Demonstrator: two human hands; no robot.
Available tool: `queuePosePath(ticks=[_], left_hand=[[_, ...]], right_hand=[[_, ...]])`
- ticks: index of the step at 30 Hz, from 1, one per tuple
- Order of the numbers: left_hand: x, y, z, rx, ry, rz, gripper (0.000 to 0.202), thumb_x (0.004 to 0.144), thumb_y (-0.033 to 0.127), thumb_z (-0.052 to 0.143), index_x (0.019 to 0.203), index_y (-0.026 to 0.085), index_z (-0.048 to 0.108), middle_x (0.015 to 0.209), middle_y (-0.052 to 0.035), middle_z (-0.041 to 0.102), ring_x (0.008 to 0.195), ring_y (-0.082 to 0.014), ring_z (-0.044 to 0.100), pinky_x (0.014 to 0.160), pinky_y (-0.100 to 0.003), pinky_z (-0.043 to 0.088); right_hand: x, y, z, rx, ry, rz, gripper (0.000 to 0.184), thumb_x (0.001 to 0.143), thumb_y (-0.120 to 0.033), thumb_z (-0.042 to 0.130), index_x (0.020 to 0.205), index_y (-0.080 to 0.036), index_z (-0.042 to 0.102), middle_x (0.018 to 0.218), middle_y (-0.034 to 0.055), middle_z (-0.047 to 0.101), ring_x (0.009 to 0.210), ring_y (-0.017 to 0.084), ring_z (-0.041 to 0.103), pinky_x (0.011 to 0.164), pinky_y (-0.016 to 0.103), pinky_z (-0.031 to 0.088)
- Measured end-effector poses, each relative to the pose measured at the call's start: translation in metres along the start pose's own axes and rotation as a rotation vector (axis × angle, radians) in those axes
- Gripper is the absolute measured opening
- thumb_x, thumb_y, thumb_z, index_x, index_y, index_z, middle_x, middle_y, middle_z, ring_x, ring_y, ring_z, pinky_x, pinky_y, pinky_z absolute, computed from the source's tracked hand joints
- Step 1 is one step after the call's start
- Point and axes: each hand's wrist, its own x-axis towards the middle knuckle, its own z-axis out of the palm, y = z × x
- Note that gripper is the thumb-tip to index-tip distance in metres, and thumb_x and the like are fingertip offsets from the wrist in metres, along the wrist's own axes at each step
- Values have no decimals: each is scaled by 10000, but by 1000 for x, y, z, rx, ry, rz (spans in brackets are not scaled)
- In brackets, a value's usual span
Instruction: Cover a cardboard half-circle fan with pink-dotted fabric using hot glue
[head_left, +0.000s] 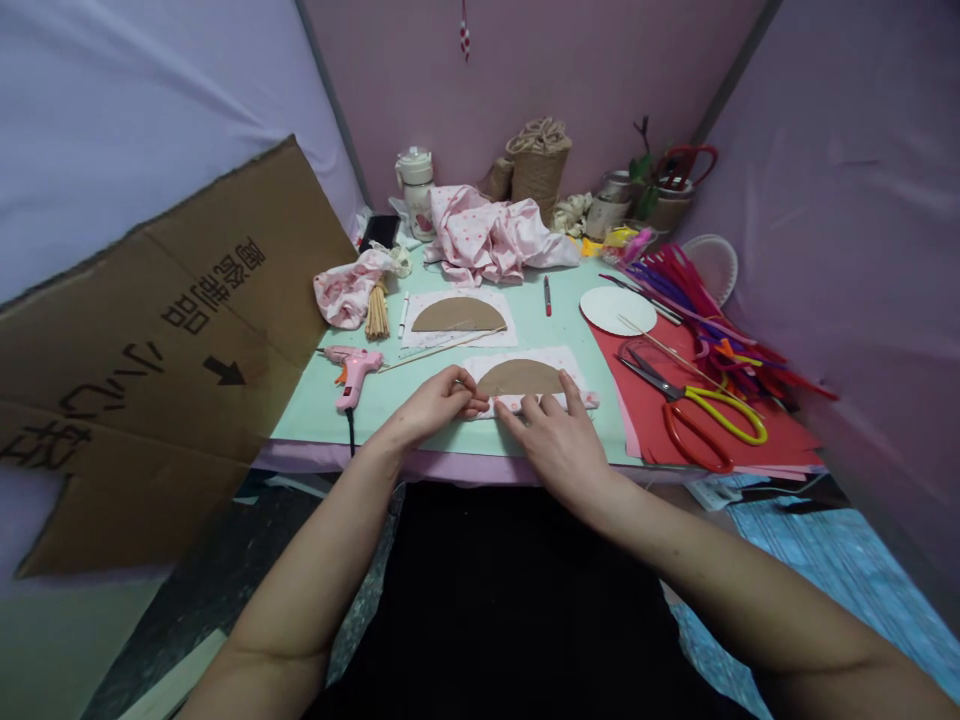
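Left hand: fingers curled together at the left end of the folded fabric edge, lower centre of the frame; cannot tell whether they pinch it or only touch it.
Right hand: not closed round anything; palm down, fingers spread along the same edge, one reaching up to the right end of the cardboard above it.
Folded fabric edge: pale with pink marks, lying along the straight side of the near half-circle.
Near half-circle: brown cardboard, curved side up the frame, on a pale fabric piece, just below the centre of the frame.
Far half-circle: also brown, flat on another pale piece, slightly higher and left.
Thin sticks: slanting between the two pieces.
Glue gun: pink, on its side, left of centre.
Stick bundle: above the glue gun, beside crumpled pink fabric.
Red pen: right of the far piece.
Scissors: blades apart, one red handle, one yellow, on red sheets at right.
White disc: above the scissors.
Cardboard sheet: large, printed, filling the left side.
Tabletop: pale green.
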Motion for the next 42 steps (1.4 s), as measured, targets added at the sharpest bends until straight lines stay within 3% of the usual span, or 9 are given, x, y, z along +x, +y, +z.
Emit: queuePosePath(ticks=[5, 8, 12, 15, 25, 28, 33, 38, 42], left_hand=[[1, -5, 0, 174, 29, 61, 114, 844, 52, 501, 869, 161, 523, 866, -43, 707, 883, -145, 716, 902, -348, 553], [-5, -7, 8, 436, 97, 200, 115, 846, 94, 511, 908, 177, 562, 930, -46, 707, 931, -172, 700, 903, -347, 546], [-19, -11, 28, 748, 307, 430, 213, 867, 118, 499, 1054, 191, 570, 1069, -79, 695, 1019, -217, 665, 943, -379, 515], [-24, -15, 39, 842, 316, 500, 256, 879, 89, 456, 1090, 179, 569, 1132, -103, 685, 1071, -231, 649, 959, -375, 502], [-19, -14, 39, 1159, 190, 445, 274, 914, 75, 422, 1120, 158, 582, 1070, -113, 721, 1019, -264, 676, 956, -422, 462], [-18, -12, 40, 1155, 190, 452, 215, 931, 127, 456, 1099, 178, 582, 1051, -93, 720, 1017, -251, 671, 937, -393, 461], [-14, -9, 35, 1129, 252, 497, 271, 895, 172, 557, 1165, 193, 564, 1201, -110, 660, 1157, -274, 589, 956, -407, 419], [-8, -7, 24, 1183, 223, 395, 452, 801, 208, 679, 1233, 208, 546, 1179, -103, 662, 1158, -314, 537, 958, -448, 372], [-4, -8, 21, 1201, 219, 324, 434, 798, 181, 647, 1224, 195, 565, 1053, -92, 688, 1072, -310, 547, 918, -441, 371]], right_hand=[[0, -1, 1, -19, 2, 10, 454, 957, -142, 476, 1393, -246, 547, 994, 82, 689, 914, 238, 636, 1153, 589, 209], [1, -1, 2, -10, 18, 6, 441, 954, -147, 481, 1378, -239, 559, 997, 89, 689, 916, 237, 630, 1155, 585, 209], [1, 0, 4, 9, 35, 3, 424, 960, -146, 466, 1362, -227, 571, 988, 93, 683, 907, 235, 625, 1152, 587, 209], [0, 0, 5, -2, 45, 9, 422, 966, -147, 450, 1366, -219, 565, 993, 92, 682, 921, 238, 624, 1152, 595, 201], [-2, 0, 3, 38, 35, 46, 424, 964, -153, 439, 1368, -216, 551, 1012, 91, 683, 960, 236, 627, 1165, 563, 172], [-5, 15, 4, 133, 43, 40, 445, 959, -147, 432, 1384, -244, 523, 1079, 82, 691, 981, 228, 635, 1169, 567, 151], [-15, 56, 16, 280, 188, 203, 412, 931, -218, 487, 1339, -172, 521, 1316, 135, 616, 1171, 255, 582, 1182, 558, 135], [-22, 87, 41, 404, 128, 250, 476, 850, -237, 562, 1318, -159, 526, 1135, 116, 696, 1101, 270, 611, 1130, 574, 228], [-26, 93, 52, 609, 112, 246, 316, 849, -205, 560, 1159, -183, 619, 951, 65, 704, 968, 229, 627, 1050, 496, 326]])
